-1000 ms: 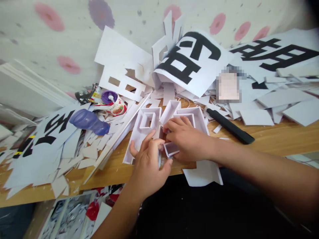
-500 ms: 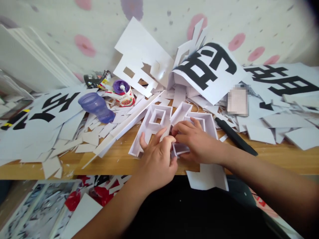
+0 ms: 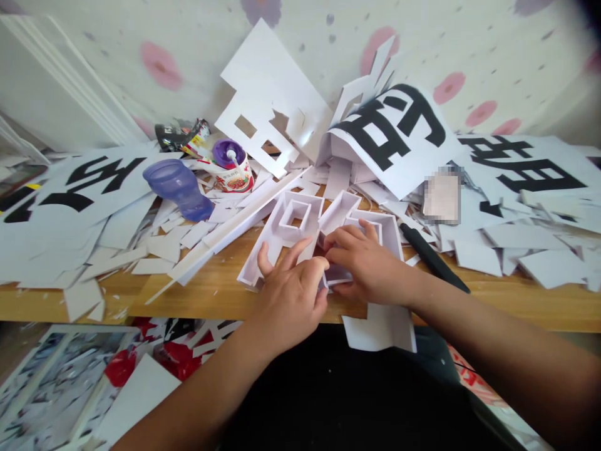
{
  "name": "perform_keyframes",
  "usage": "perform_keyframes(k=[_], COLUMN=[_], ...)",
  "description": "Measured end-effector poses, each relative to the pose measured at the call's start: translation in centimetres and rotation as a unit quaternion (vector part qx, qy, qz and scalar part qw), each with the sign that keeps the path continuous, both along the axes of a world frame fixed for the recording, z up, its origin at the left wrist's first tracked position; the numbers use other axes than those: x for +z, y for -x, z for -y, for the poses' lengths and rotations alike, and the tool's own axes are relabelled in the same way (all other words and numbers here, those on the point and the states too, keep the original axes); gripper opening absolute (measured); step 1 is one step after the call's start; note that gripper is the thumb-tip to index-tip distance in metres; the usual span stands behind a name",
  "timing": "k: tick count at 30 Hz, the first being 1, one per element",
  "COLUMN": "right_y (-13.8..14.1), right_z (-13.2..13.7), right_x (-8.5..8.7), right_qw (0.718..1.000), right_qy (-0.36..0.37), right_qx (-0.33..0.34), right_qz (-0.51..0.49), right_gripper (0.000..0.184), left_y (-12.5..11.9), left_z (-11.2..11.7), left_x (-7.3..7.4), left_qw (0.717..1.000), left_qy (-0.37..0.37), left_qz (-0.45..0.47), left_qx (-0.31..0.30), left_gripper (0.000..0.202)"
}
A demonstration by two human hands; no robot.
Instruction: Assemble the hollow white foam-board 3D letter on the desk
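A hollow white board character with upright walls [image 3: 272,233] lies on the wooden table in front of me. My left hand [image 3: 295,297] pinches thumb and forefinger against a low wall near its middle, while the other fingers spread over the left section. From the right, my right hand [image 3: 369,263] curls its fingers round the same wall; the fingertips nearly meet those of the left. The exact spot gripped is partly hidden by the fingers. Under my right wrist, a flat white board piece [image 3: 385,329] juts past the table's front edge.
A long black tool [image 3: 434,257] lies to the right. White scraps [image 3: 164,247] cover much of the wooden table [image 3: 188,305]. At the back left are a purple cup [image 3: 176,188] and a food tub [image 3: 237,178]. Paper sheets with black characters [image 3: 399,134] lie behind.
The view has shifted slightly, so most of the table appears a little further left. Both hands keep almost the same pose on the character, with only small finger movement.
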State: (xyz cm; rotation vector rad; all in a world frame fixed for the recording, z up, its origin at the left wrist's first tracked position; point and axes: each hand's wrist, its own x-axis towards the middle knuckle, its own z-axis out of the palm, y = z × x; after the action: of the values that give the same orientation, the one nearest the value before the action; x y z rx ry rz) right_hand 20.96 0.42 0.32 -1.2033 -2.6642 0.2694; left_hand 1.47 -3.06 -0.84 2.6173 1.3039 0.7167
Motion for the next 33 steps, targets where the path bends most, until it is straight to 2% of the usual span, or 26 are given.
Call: perform_keyframes(k=[3, 6, 8, 10, 12, 15, 21, 27, 29, 33], right_y=[0.0, 0.0, -0.1, -0.1, -0.2, -0.2, 0.0, -0.1, -0.1, -0.1], right_z=[0.0, 0.0, 0.0, 0.1, 0.1, 0.3, 0.4, 0.3, 0.3, 0.2], right_x=[0.1, 0.2, 0.2, 0.2, 0.2, 0.1, 0.0, -0.1, -0.1, -0.1], right_qw=[1.0, 1.0, 1.0, 1.0, 1.0, 1.0, 1.0, 1.0, 1.0, 1.0], right_qy=[-0.004, -0.004, -0.002, -0.003, -0.004, -0.006, -0.013, -0.007, -0.005, 0.0], right_qx=[-0.004, -0.006, -0.005, -0.005, -0.005, -0.007, 0.0, 0.021, 0.023, 0.028], right_qz=[0.008, 0.014, 0.016, 0.016, 0.016, 0.016, 0.013, -0.002, -0.006, -0.008], right_gripper=[0.029, 0.028, 0.028, 0.028, 0.028, 0.029, 0.028, 0.028, 0.029, 0.027], left_y=[0.5, 0.9, 1.0, 0.9, 0.9, 0.9, 0.3, -0.8, -0.9, -0.9], left_z=[1.1, 3.2, 4.5, 5.6, 6.3, 6.8, 6.5, 5.7, 5.7, 5.6], left_x=[0.6, 0.6, -0.1, -1.3, -2.6, -3.6, -4.0, -4.7, -4.7, -4.3], left_qw=[0.996, 0.982, 0.981, 0.98, 0.976, 0.972, 0.944, 0.878, 0.863, 0.859], left_qy=[-0.069, -0.114, -0.063, 0.02, 0.088, 0.143, 0.259, 0.387, 0.41, 0.408], left_qz=[0.047, 0.148, 0.178, 0.187, 0.192, 0.184, 0.199, 0.282, 0.295, 0.309], left_qx=[0.015, -0.022, -0.05, -0.061, -0.051, -0.03, -0.038, -0.027, -0.021, -0.011], left_gripper=[0.017, 0.026, 0.031, 0.035, 0.046, 0.068, 0.096, 0.106, 0.107, 0.108])
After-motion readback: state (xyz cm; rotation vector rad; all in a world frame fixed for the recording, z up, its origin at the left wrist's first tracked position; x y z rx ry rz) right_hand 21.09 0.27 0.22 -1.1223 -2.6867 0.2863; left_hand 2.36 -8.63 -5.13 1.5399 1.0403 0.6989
